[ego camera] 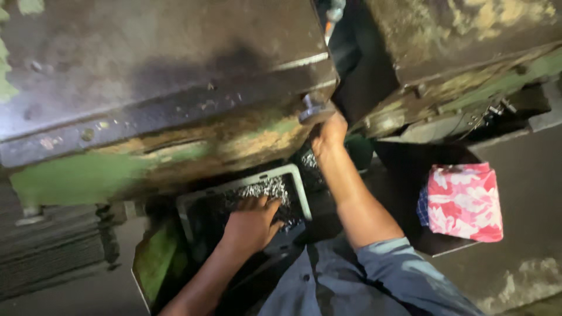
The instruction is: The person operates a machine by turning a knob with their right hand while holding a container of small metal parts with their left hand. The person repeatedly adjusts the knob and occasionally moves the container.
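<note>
My left hand (250, 223) reaches down into a light-rimmed rectangular tray (300, 188) under the machine, its fingers resting on a heap of small shiny metal pieces (263, 188). My right hand (329, 132) is stretched forward and up, its fingers against a round grey metal knob (314, 110) at the corner of the big worn machine body (146, 88). Whether the right hand's fingers close around the knob is hidden. My blue-grey sleeve (392, 269) covers the upper right arm.
A folded pink and white cloth (463, 201) lies on a dark ledge to the right. A second rusty machine block with green paint (462, 52) stands at the upper right, with a dark gap (363, 64) between the two blocks. Green-painted metal (153, 257) sits low left.
</note>
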